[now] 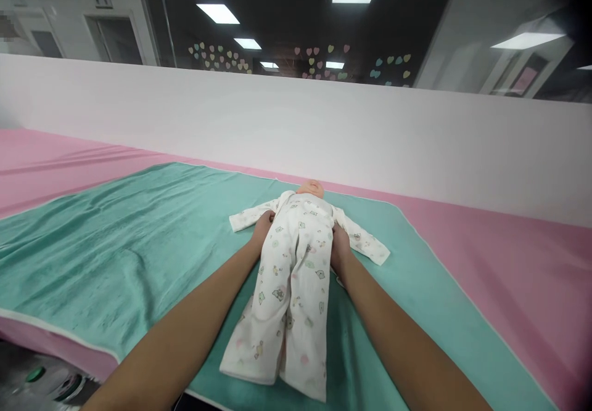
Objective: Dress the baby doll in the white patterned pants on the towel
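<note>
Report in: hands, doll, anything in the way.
Left hand and right hand at either side of the printed clothes, grip partly hidden. Doll lying on green blanket, sleeves spread. Bottle at lower left, apart from both hands.

We're bare-armed here, left forearm (pixel 194 325) and right forearm (pixel 398 325) tapering smoothly to slim wrists (pixel 253 249), and our left hand (pixel 263 227) and right hand (pixel 340 244) are bare too!

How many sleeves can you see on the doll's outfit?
2. One sleeve stretches out beside the left hand; the other sleeve angles out beside the right hand. Both are spread over the green blanket.
</note>
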`<state>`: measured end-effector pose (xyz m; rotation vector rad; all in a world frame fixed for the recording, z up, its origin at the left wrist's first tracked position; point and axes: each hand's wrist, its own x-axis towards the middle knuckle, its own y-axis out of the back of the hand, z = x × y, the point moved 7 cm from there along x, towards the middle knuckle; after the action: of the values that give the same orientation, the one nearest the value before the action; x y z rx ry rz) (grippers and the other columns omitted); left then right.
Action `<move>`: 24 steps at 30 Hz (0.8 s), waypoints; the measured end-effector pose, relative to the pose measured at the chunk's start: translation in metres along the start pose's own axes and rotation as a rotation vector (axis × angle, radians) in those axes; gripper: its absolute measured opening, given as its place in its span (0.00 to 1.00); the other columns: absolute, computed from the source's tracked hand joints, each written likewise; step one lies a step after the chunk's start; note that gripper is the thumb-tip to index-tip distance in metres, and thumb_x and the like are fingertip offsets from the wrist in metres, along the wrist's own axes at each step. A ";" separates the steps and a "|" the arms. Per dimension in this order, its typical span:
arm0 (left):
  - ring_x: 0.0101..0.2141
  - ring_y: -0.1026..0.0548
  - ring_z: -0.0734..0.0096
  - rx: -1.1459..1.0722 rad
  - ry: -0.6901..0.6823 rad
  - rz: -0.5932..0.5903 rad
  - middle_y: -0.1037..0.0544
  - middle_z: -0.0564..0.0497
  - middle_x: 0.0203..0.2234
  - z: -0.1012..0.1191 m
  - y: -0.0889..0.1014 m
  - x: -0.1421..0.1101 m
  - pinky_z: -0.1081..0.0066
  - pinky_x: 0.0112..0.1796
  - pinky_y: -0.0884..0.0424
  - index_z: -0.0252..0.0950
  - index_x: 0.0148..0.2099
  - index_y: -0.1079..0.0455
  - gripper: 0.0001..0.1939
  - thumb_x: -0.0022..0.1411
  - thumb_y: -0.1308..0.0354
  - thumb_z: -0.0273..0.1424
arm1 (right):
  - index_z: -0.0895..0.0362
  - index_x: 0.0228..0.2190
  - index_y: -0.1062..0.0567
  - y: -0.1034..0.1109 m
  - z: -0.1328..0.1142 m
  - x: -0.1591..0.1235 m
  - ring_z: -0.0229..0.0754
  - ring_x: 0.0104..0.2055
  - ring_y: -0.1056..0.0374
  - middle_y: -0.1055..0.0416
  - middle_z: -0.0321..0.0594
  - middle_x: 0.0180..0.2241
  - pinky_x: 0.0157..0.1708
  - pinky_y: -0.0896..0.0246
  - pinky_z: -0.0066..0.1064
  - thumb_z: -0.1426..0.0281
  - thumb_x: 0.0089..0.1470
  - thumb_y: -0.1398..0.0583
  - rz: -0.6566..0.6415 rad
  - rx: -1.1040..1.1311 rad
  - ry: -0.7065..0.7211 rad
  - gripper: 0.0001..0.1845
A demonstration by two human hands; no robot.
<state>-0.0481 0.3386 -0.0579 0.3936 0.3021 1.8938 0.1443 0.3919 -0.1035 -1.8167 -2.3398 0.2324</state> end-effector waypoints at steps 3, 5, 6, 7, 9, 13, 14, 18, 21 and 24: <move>0.34 0.31 0.67 -0.001 0.016 0.060 0.28 0.51 0.29 -0.008 0.009 -0.008 0.69 0.35 0.35 0.32 0.35 0.34 0.08 0.50 0.43 0.28 | 0.55 0.48 0.33 -0.004 -0.009 -0.006 0.49 0.42 0.31 0.26 0.41 0.39 0.36 0.33 0.38 0.54 0.47 0.48 0.021 0.128 0.017 0.29; 0.31 0.31 0.69 -0.080 0.012 0.070 0.28 0.51 0.29 -0.004 0.012 -0.009 0.71 0.32 0.36 0.33 0.35 0.34 0.10 0.51 0.43 0.32 | 0.55 0.48 0.32 -0.004 -0.012 -0.008 0.48 0.41 0.30 0.26 0.41 0.39 0.37 0.33 0.36 0.52 0.48 0.48 0.013 0.161 0.022 0.29; 0.30 0.32 0.70 -0.155 0.005 0.064 0.29 0.51 0.29 0.000 0.013 -0.009 0.72 0.30 0.36 0.33 0.36 0.34 0.11 0.51 0.43 0.35 | 0.55 0.48 0.32 -0.003 -0.012 -0.008 0.47 0.41 0.30 0.25 0.41 0.38 0.37 0.33 0.36 0.51 0.48 0.47 0.017 0.169 0.016 0.29; 0.29 0.32 0.71 -0.252 -0.002 0.056 0.29 0.52 0.28 0.004 0.016 -0.009 0.72 0.29 0.37 0.33 0.36 0.34 0.13 0.51 0.43 0.37 | 0.55 0.47 0.31 -0.001 -0.010 -0.008 0.47 0.40 0.30 0.25 0.41 0.37 0.36 0.33 0.36 0.51 0.48 0.46 0.029 0.179 0.004 0.29; 0.27 0.31 0.73 -0.492 -0.020 0.059 0.29 0.52 0.27 0.012 0.026 -0.009 0.74 0.27 0.36 0.34 0.37 0.34 0.15 0.50 0.40 0.38 | 0.56 0.45 0.29 0.004 -0.005 -0.006 0.46 0.38 0.30 0.25 0.40 0.34 0.36 0.33 0.35 0.52 0.47 0.43 0.065 0.208 -0.025 0.27; 0.30 0.28 0.71 -0.842 -0.046 -0.084 0.26 0.49 0.33 0.027 0.043 -0.013 0.72 0.30 0.32 0.35 0.45 0.34 0.22 0.46 0.36 0.33 | 0.57 0.41 0.28 0.010 0.001 -0.004 0.45 0.35 0.30 0.25 0.40 0.31 0.33 0.33 0.34 0.55 0.47 0.41 0.121 0.213 -0.071 0.23; 0.32 0.27 0.69 -0.871 -0.054 -0.178 0.26 0.48 0.36 0.032 0.041 -0.016 0.71 0.31 0.31 0.36 0.47 0.34 0.24 0.46 0.35 0.32 | 0.57 0.40 0.28 0.011 0.001 -0.005 0.44 0.34 0.30 0.25 0.40 0.31 0.32 0.33 0.33 0.56 0.46 0.40 0.130 0.187 -0.088 0.22; 0.35 0.27 0.68 -0.792 -0.094 -0.527 0.27 0.47 0.41 0.050 0.024 -0.037 0.73 0.32 0.31 0.37 0.48 0.32 0.24 0.47 0.35 0.30 | 0.57 0.35 0.28 0.025 -0.018 -0.014 0.42 0.31 0.31 0.26 0.41 0.31 0.30 0.35 0.31 0.54 0.48 0.42 0.111 -0.178 -0.091 0.20; 0.28 0.31 0.76 -0.620 -0.105 -0.632 0.28 0.49 0.32 0.055 0.014 -0.047 0.78 0.23 0.39 0.36 0.45 0.30 0.19 0.49 0.36 0.32 | 0.57 0.29 0.29 0.045 -0.050 -0.024 0.42 0.32 0.33 0.28 0.42 0.31 0.31 0.39 0.31 0.52 0.50 0.46 0.141 -0.721 0.045 0.20; 0.18 0.41 0.83 -0.486 -0.146 -0.615 0.32 0.54 0.23 0.058 0.010 -0.050 0.78 0.18 0.50 0.35 0.41 0.30 0.15 0.52 0.39 0.36 | 0.57 0.32 0.32 0.060 -0.073 -0.033 0.44 0.36 0.34 0.30 0.43 0.36 0.33 0.42 0.32 0.51 0.48 0.46 0.304 -1.188 0.134 0.21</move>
<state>-0.0163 0.2898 -0.0074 0.0869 -0.1320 1.2661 0.2254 0.3756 -0.0475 -2.4521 -2.1938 -1.4834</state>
